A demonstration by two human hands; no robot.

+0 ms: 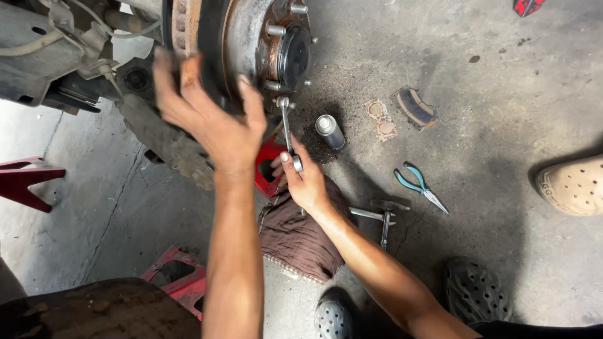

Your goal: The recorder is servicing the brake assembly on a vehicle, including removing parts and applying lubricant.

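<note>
Head view looks down at a wheel hub point(286, 50) with its rusty brake disc point(185, 25) near the top edge of the concrete floor point(515, 113). The left hand point(210, 119) lies spread against the disc's edge, fingers splayed and gripping nothing, only bracing. The right hand point(304, 179) is closed around the lower end of a ratchet wrench point(287, 129), whose head sits on a fastener just below the hub, beside the wheel studs. A red part point(267, 166), likely the caliper, shows just behind that hand.

To turn the wrench well, I judge that the head should stay square on the fastener and the pull should run across the handle, not along it, so it does not slip off. The left hand does best to keep steadying the disc so it cannot rotate under the load, with its fingers clear of the wrench's swing.

On the floor lie a spray can point(329, 130), a brake pad point(414, 107) and shims point(381, 119) toward the top edge, blue-handled pliers point(419, 186) and a hammer point(384, 216) near the middle, a brown rag point(298, 238) under the right forearm, and red stands point(25, 179) at the left edge.
</note>
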